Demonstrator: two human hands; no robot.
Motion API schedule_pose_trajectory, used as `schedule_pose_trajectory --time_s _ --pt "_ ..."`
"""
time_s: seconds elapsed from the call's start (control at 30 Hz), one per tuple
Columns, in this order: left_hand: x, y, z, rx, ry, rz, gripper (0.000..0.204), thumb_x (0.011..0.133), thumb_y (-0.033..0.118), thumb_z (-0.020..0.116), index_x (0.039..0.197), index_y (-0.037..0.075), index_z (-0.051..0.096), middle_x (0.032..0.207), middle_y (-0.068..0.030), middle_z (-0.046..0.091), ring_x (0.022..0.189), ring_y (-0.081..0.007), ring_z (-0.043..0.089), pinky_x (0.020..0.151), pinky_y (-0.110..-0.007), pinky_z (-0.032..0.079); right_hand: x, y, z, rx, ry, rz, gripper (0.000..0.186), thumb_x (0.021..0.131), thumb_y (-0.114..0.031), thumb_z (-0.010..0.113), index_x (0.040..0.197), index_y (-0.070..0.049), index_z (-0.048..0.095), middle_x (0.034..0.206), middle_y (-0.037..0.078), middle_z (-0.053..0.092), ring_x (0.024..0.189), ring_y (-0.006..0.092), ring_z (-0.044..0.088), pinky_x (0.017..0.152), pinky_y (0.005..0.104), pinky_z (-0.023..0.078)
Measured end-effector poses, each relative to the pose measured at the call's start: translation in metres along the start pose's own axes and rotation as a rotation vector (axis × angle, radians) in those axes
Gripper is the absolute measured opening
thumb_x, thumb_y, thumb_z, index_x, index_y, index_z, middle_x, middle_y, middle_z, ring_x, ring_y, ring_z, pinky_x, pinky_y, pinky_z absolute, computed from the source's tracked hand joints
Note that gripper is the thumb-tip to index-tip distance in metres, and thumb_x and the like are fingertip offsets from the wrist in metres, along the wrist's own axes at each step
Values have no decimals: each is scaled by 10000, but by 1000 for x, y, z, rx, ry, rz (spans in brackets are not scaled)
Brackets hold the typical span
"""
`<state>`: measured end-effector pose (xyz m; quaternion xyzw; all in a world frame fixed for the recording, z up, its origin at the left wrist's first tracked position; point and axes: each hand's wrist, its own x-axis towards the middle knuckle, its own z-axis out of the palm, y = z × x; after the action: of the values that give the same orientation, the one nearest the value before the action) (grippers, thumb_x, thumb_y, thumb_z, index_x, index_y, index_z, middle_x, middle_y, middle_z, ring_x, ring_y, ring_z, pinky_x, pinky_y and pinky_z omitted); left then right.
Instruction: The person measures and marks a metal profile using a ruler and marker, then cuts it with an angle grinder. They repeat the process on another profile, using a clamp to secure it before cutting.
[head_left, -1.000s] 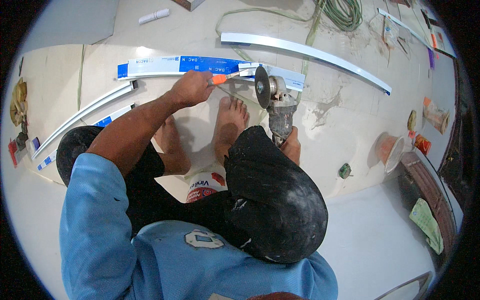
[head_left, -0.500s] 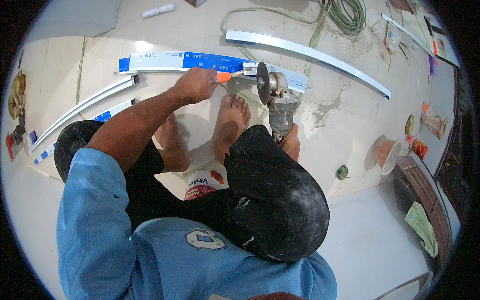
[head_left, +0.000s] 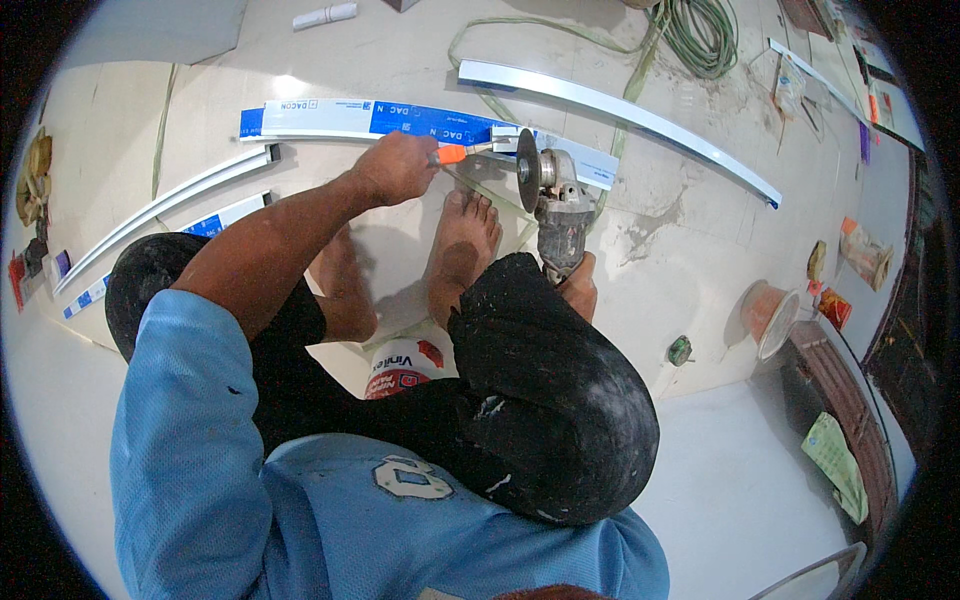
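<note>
My left hand (head_left: 396, 168) is closed around an orange-handled tool (head_left: 451, 154) with a thin metal shaft. The shaft's tip reaches a small white profile piece (head_left: 505, 138) lying over a long strip in blue and white film (head_left: 410, 122). In my right hand (head_left: 579, 288), partly hidden by my knee, is a grey angle grinder (head_left: 563, 232). Its dark disc (head_left: 527, 168) stands upright beside the white piece, over the strip's right part. Whether disc and piece touch, I cannot tell.
A long white profile (head_left: 620, 120) lies beyond the strip, under a coiled green hose (head_left: 700, 40). More profiles (head_left: 170, 215) rest at the left. My bare feet (head_left: 462, 240) are close to the strip. A paint bucket (head_left: 400, 368) sits between my legs; a pinkish bucket (head_left: 768, 318) is at right.
The view has shifted very slightly. Both hands keep their grips, and the grinder and orange-handled tool stay in nearly the same place against the strip.
</note>
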<state>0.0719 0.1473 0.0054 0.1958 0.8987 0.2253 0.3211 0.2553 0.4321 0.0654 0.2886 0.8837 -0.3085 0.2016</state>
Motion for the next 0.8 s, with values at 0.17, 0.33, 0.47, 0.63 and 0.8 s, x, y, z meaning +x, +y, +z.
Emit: schedule_pose_trajectory --time_s 0.17,0.33,0.47,0.63,0.8 --pt "2 -4 4 -7 -2 -7 314 1028 291 730 1160 5 738 992 -262 772 977 -468 761 893 -565 599 2 -4 -2 -52 11 -16 646 909 -282 906 1275 -30 437 1022 347 750 990 562 748 800 584 602" --pt "-1 -1 2 -8 9 8 283 1015 260 720 1144 9 738 999 -259 770 972 -468 761 898 -565 605 4 -7 -1 -59 9 -10 664 905 -291 907 1288 -30 431 1018 341 751 994 553 753 805 583 605" --pt "-2 3 -1 -24 -13 -24 245 987 215 705 1128 17 741 1026 -251 771 982 -464 760 922 -563 612 11 -7 3 -61 -17 70 685 902 -300 907 1304 -24 426 1019 335 754 996 544 759 814 573 613" --pt "-1 -3 11 1 4 39 260 982 217 708 1132 8 748 1038 -254 774 1008 -458 759 926 -558 612 6 -6 0 -30 35 9 683 898 -299 913 1301 -26 434 1016 329 758 990 527 769 816 560 619" --pt "-1 2 8 -64 14 3 254 969 202 705 1107 -7 744 1029 -265 770 1000 -461 756 931 -557 609 -2 7 0 36 8 53 603 932 -290 870 1297 -47 455 1029 311 760 1002 505 770 820 566 614"
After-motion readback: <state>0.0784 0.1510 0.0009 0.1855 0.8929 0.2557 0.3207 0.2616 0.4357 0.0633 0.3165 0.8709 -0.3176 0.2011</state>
